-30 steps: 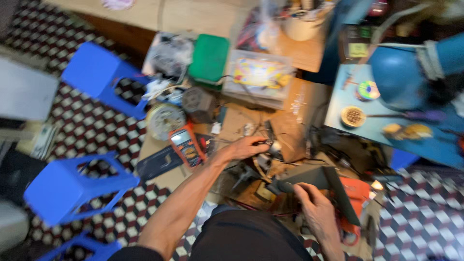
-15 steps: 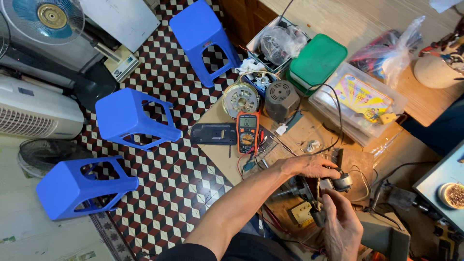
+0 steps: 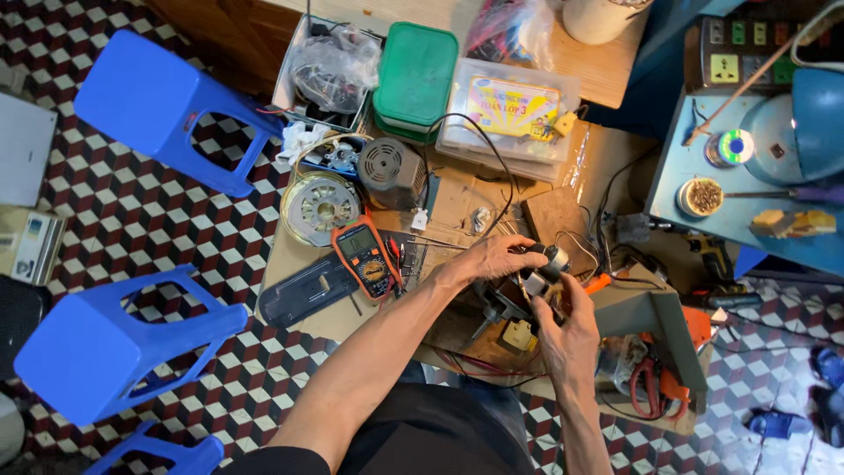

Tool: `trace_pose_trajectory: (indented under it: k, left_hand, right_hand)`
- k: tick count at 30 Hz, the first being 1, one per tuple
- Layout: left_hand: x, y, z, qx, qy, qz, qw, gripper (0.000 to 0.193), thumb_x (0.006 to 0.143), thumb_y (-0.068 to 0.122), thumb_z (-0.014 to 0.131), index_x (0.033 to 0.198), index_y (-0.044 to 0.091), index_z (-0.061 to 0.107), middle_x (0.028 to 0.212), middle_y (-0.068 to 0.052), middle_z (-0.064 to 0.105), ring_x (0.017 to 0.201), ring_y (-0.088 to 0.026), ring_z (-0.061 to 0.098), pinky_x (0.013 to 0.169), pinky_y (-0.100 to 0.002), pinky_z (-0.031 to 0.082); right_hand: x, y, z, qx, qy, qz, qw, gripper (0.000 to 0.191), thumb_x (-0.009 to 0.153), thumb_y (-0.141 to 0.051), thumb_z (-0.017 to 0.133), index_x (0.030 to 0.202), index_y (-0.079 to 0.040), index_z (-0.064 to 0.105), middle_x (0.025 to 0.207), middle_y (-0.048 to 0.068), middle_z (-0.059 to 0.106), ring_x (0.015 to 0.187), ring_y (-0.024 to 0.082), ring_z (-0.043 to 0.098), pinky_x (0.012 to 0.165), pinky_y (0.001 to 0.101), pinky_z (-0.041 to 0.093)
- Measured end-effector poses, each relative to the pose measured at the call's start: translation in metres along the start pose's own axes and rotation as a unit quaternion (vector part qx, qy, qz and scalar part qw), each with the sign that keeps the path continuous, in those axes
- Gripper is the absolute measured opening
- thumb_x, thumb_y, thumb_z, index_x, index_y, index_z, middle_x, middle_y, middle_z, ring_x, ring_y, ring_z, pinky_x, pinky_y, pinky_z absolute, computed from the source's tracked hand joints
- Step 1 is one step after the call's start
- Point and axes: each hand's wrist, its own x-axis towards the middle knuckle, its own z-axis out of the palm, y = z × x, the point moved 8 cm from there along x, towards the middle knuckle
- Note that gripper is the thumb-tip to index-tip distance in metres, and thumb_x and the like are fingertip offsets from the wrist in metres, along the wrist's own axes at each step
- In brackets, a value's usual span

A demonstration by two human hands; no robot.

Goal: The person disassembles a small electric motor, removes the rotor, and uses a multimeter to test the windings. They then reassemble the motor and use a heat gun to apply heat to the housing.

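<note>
gripping a small grey metal motor part (image 3: 549,261) between both hands, we work over a cluttered cardboard sheet (image 3: 457,198) on the floor. our left hand (image 3: 497,258) is closed over the part from the side nearest the orange digital multimeter (image 3: 365,257); our right hand (image 3: 563,318) cups it from below, fingers curled tight. the part sits well to the right of the multimeter, off the cardboard. it looks dense and rigid, heavy for its size, with thin wires trailing that would tear easily, so we judge the metal body the safe place to hold. a round silver fan housing (image 3: 319,207) lies just above the multimeter.
</note>
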Motion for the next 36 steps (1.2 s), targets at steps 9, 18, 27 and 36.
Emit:
trace_pose_trajectory:
  k: [9, 18, 27, 36]
  left_hand:
    - [-0.019, 0.018, -0.006, -0.003, -0.024, 0.053, 0.998, 0.077, 0.078, 0.054, 0.073, 0.133, 0.000, 0.064, 0.119, -0.017, 0.075, 0.109, -0.022, 0.071, 0.091, -0.033, 0.056]
    - [-0.024, 0.036, 0.006, 0.013, -0.029, 0.038, 0.999, 0.070, 0.084, 0.051, 0.067, 0.135, 0.003, 0.064, 0.123, -0.017, 0.074, 0.113, -0.023, 0.070, 0.095, -0.033, 0.053]
    - [-0.049, 0.012, -0.041, 0.013, 0.077, 0.091, 0.993, 0.090, 0.086, 0.062, 0.065, 0.147, -0.002, 0.048, 0.132, -0.025, 0.066, 0.124, -0.032, 0.063, 0.102, -0.039, 0.050]
    - [-0.271, -0.135, -0.296, -0.054, 0.575, -0.043, 0.815, 0.033, 0.097, 0.029, 0.063, 0.123, 0.009, 0.063, 0.116, -0.010, 0.071, 0.101, -0.027, 0.073, 0.084, -0.036, 0.057]
  right_hand:
    - [-0.020, -0.029, 0.022, -0.161, 0.070, -0.040, 0.984, 0.059, 0.082, -0.039, 0.079, 0.129, -0.008, 0.063, 0.115, 0.020, 0.065, 0.105, 0.035, 0.064, 0.089, 0.0453, 0.052]
    - [-0.025, -0.046, 0.005, -0.202, 0.138, -0.056, 0.968, 0.050, 0.080, -0.042, 0.079, 0.117, -0.011, 0.067, 0.099, 0.012, 0.068, 0.098, 0.032, 0.064, 0.082, 0.0473, 0.048]
    - [-0.007, -0.056, 0.039, -0.184, 0.088, -0.111, 0.973, 0.041, 0.091, -0.034, 0.080, 0.117, -0.004, 0.073, 0.100, 0.021, 0.073, 0.091, 0.038, 0.070, 0.079, 0.0459, 0.054]
    - [0.002, -0.051, 0.100, -0.088, 0.056, -0.068, 0.992, 0.042, 0.099, -0.032, 0.080, 0.122, 0.001, 0.070, 0.106, 0.017, 0.072, 0.093, 0.026, 0.069, 0.084, 0.0354, 0.052]
